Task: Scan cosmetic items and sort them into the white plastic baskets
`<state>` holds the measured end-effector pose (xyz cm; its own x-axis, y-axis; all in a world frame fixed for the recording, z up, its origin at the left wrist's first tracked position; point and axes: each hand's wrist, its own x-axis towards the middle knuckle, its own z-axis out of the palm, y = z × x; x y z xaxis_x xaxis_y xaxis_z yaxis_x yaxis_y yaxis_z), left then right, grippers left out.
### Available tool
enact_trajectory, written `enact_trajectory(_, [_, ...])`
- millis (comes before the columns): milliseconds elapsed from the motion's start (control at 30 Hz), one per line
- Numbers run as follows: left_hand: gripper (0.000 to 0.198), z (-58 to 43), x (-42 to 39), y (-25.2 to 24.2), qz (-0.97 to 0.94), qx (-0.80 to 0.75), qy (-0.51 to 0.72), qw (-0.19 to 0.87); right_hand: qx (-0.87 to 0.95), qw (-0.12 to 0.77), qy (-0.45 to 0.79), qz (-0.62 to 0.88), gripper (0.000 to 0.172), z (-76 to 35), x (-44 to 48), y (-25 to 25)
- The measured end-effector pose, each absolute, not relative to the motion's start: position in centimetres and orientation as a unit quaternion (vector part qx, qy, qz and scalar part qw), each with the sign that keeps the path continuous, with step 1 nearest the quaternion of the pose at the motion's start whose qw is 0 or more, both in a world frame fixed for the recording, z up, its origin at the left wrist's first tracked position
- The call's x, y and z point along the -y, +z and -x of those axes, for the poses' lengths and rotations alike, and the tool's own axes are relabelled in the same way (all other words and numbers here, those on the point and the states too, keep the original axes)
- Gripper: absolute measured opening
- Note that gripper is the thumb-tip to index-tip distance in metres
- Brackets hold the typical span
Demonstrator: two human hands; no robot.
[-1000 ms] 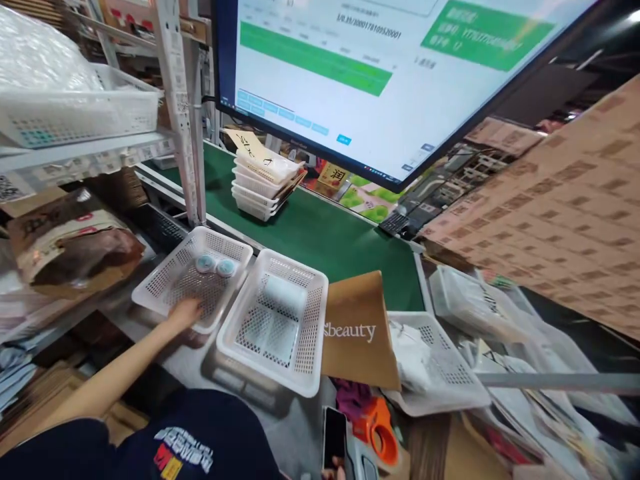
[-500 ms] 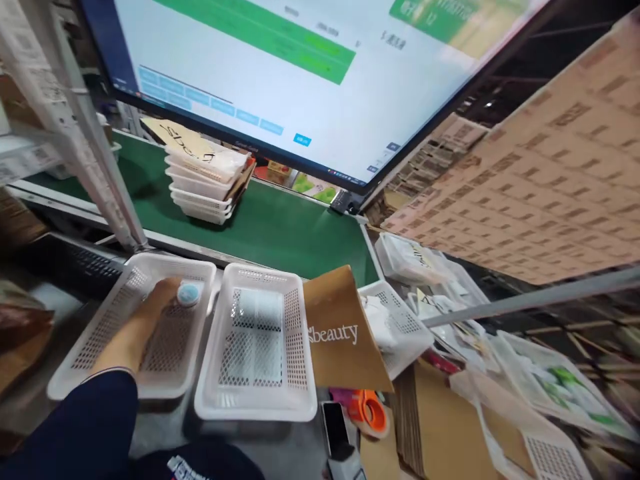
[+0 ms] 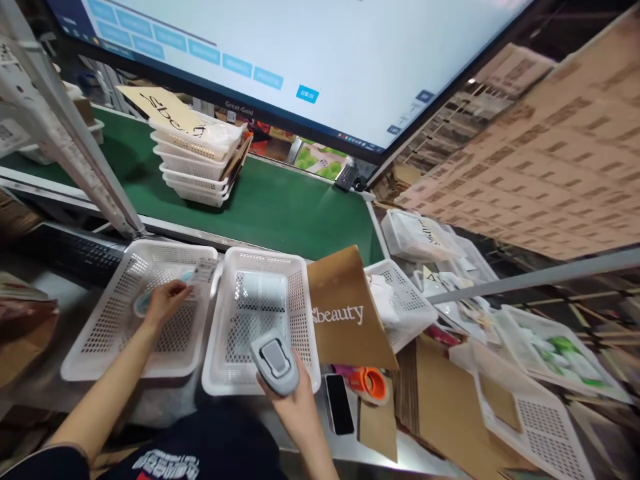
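Observation:
My left hand (image 3: 167, 301) is inside the left white basket (image 3: 133, 360), its fingers pinched together. What they hold is not clear; a pale blue piece (image 3: 187, 275) and a white barcode label (image 3: 204, 271) show by the fingertips. Left of the hand, a round pale blue item (image 3: 143, 304) lies on the basket floor, partly covered by the wrist. My right hand (image 3: 296, 393) grips a grey-and-white handheld scanner (image 3: 275, 360) above the near part of the second white basket (image 3: 214, 373). Pale, box-like packs (image 3: 260, 291) lie in that basket.
A brown "beauty" cardboard piece (image 3: 345, 313) leans right of the baskets. Below it lie a phone (image 3: 339, 404) and an orange tape roll (image 3: 373, 383). Stacked baskets (image 3: 193, 180) stand on the green surface (image 3: 290, 207), under a monitor (image 3: 300, 60). A keyboard (image 3: 70, 253) sits left.
My right hand has brought the scanner up and left from the bottom edge to over the second basket. My left hand has drawn back slightly, and a barcode label now shows beside it.

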<state>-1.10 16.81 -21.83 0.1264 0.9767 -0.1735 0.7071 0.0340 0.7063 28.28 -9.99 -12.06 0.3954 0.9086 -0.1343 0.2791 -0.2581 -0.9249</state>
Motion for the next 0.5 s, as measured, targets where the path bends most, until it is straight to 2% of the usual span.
enact_trajectory(33, [0.046, -0.6, -14.9, -21.2, -0.660, -0.609, 0.231, 0.374, 0.470, 0.435, 0.340, 0.689, 0.037, -28.3, 8.3, -10.9])
enact_trajectory(167, [0.051, -7.3, -7.7, -18.9, -0.611, -0.549, 0.341, 0.458, 0.531, 0.421, 0.312, 0.666, 0.038, -29.2, 5.8, -7.9])
enact_trajectory(300, [0.059, -9.8, -4.1, -18.2, -0.620, -0.529, 0.303, 0.494, 0.494, 0.442, 0.353, 0.661, 0.042, -31.5, 10.2, -9.3])
enact_trajectory(367, [0.060, -9.0, -4.8, -18.8, -0.647, -0.551, 0.283, 0.444, 0.444, 0.463, 0.382, 0.665, 0.047, -33.0, 13.7, -11.6])
enact_trajectory(500, [0.052, -5.6, -10.6, -21.3, -0.654, -0.658, 0.251, 0.276, 0.349, 0.476, 0.430, 0.683, 0.065, -35.3, 19.0, -16.7])
